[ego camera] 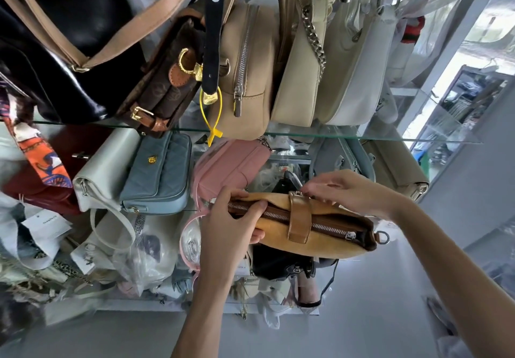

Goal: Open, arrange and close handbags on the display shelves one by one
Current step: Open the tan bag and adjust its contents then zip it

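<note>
A tan suede handbag [328,242] with a brown zipper band and a tan leather strap over its top is held in front of the lower glass shelf. Its zipper looks closed along most of the length, with the pull near the right end. My left hand [231,226] grips the bag's left end, thumb on the zipper. My right hand [351,190] reaches over the bag's far edge, with its fingertips pinched at the metal clasp on the strap's top.
The upper glass shelf [390,136] carries black, brown monogram, beige and white bags. On the lower level stand a cream bag [103,171], a blue quilted bag [158,176] and a pink bag [228,165]. Wrapped bags crowd the bottom left. The floor lies to the right.
</note>
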The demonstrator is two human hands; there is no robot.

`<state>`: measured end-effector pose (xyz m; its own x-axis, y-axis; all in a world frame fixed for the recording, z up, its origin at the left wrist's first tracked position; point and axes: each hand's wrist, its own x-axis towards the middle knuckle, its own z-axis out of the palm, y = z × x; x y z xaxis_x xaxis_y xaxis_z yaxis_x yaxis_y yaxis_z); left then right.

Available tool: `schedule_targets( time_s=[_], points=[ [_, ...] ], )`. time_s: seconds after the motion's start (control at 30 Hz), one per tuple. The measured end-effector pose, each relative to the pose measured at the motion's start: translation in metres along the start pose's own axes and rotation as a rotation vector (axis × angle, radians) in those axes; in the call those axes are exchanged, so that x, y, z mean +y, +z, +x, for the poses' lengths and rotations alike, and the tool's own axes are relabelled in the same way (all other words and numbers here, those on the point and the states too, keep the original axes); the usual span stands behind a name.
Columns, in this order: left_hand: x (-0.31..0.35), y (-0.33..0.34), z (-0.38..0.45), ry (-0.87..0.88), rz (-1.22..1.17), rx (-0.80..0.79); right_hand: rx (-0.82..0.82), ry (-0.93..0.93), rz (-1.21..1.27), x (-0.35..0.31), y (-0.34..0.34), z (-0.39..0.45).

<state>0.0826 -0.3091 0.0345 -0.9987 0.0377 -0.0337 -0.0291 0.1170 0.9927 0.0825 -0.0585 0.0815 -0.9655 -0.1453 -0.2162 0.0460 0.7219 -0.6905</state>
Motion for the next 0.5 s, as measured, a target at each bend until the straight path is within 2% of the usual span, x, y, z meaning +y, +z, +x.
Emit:
schedule_targets(
  time_s=[0.13, 0.2, 0.3, 0.4, 0.43, 0.5],
  points=[
    [0.009, -0.003, 0.013, -0.001, 0.079, -0.040, -0.056, -0.101, -0.471, -0.004, 0.006, -0.045],
    [0.013, -0.004, 0.021, 0.010, 0.110, -0.052, 0.089, -0.157, -0.551, 0.008, 0.016, -0.056],
    [0.017, -0.003, 0.034, 0.035, 0.108, -0.069, 0.372, -0.177, -0.228, 0.030, 0.020, -0.060],
    [0.014, -0.006, 0.044, 0.090, 0.005, -0.178, 0.572, -0.121, 0.087, 0.046, 0.024, -0.050],
    [0.012, -0.007, 0.047, 0.169, 0.110, -0.216, 0.617, -0.106, 0.160, 0.048, 0.026, -0.045],
    [0.011, -0.006, 0.049, 0.352, 0.483, -0.203, 0.642, -0.088, 0.240, 0.047, 0.027, -0.038]
  ],
)
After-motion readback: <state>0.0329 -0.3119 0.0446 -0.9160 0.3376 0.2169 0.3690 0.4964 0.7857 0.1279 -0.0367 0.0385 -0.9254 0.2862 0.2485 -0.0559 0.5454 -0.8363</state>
